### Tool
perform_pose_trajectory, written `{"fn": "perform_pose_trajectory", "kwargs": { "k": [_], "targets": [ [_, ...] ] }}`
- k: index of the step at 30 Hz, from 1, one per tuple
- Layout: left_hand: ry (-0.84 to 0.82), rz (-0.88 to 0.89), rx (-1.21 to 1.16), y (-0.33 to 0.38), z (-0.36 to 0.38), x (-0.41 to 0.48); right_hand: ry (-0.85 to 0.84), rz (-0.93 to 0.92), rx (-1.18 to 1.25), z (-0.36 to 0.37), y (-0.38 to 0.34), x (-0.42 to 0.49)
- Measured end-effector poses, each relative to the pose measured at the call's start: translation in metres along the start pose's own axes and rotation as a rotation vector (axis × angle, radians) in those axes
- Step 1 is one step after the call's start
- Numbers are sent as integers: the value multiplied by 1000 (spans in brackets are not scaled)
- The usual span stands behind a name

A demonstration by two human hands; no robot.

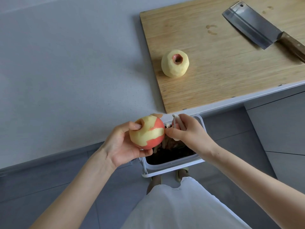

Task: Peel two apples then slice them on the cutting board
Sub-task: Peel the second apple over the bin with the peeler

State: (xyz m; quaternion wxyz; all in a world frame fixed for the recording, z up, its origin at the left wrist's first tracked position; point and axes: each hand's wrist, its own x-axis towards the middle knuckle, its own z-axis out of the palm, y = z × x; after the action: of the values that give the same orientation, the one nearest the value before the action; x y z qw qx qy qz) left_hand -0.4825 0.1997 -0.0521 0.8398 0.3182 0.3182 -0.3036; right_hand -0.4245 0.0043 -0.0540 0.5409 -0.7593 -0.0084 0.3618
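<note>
My left hand grips a partly peeled apple with red skin left on its right and lower side. It hangs over a waste bin below the counter edge. My right hand holds a white peeler against the apple's right side, thumb touching the fruit. A fully peeled apple stands on the wooden cutting board, with a ring of red skin around its top hollow. A cleaver with a wooden handle lies on the board's far right.
The white bin below the counter holds peelings in a dark liner. The grey countertop stretches left of the board. The board's near right corner overhangs the counter edge. My feet and a white garment show on the grey floor.
</note>
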Motion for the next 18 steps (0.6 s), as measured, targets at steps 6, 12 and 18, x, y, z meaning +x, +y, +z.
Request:
{"fn": "perform_pose_trajectory", "kwargs": {
  "k": [6, 12, 18],
  "targets": [
    [70, -23, 72, 5, -8, 1, 37, -74, -692, -7, 6, 3],
    [205, -28, 150, 3, -1, 3, 150, -367, -779, -5, -3, 4],
    [157, -38, 166, -4, 16, 2, 410, -793, -980, 11, -18, 8]
  ]
}}
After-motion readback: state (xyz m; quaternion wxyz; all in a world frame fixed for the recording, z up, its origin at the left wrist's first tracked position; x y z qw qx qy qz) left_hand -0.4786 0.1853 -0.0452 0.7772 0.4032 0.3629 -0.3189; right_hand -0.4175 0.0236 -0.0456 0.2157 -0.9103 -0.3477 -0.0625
